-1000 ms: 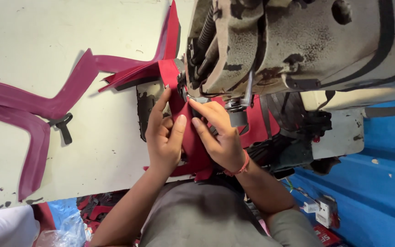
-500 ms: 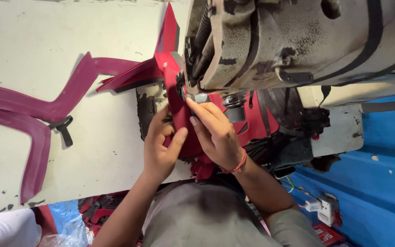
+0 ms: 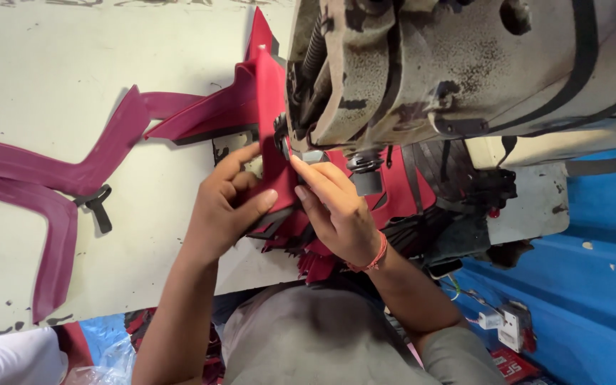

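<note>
While the worn sewing machine (image 3: pixel 465 78) is filling the upper right of the frame, both hands are working a red fabric piece (image 3: pixel 274 135) at its needle end, near the centre. The left hand (image 3: pixel 226 203) is pinching the near edge of the fabric, thumb laid across the top and fingers curled beneath. The right hand (image 3: pixel 336 210), with a red thread bracelet (image 3: pixel 376 257) on its wrist, is pressing the cloth flat just beside the presser foot (image 3: pixel 314 155), its fingers held together and pointing up at the foot. The step in hand looks like feeding a seam. What comes next likely calls for both hands sliding the cloth evenly, fingertips staying clear of the needle. Sewn maroon strips (image 3: pixel 58 185) are lying on the pale table (image 3: pixel 73 57) at the left, by a small black clip (image 3: pixel 96 207).
</note>
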